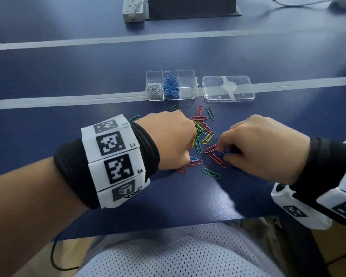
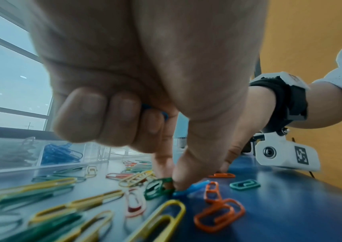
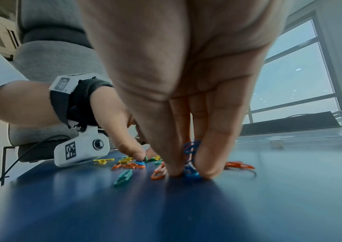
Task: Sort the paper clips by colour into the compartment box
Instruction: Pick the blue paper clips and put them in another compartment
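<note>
A clear compartment box (image 1: 188, 94) stands past the loose clips, with silver clips (image 1: 154, 89) in its left cell and blue clips (image 1: 171, 85) in the middle one. Mixed red, green and yellow paper clips (image 1: 208, 137) lie scattered between my hands. My left hand (image 2: 173, 185) pinches a blue clip (image 2: 188, 190) on the table with thumb and forefinger, and its curled fingers hold more blue (image 2: 164, 115) in the palm. My right hand (image 3: 188, 173) pinches several blue clips (image 3: 191, 147) upright against the table, also seen as a blue clip (image 1: 224, 153) in the head view.
The box's clear lid (image 1: 228, 88) lies flat to the right of the box. A white power strip (image 1: 133, 9) and a dark block (image 1: 190, 7) sit at the far edge. The table's near edge (image 1: 168, 228) runs just above my lap.
</note>
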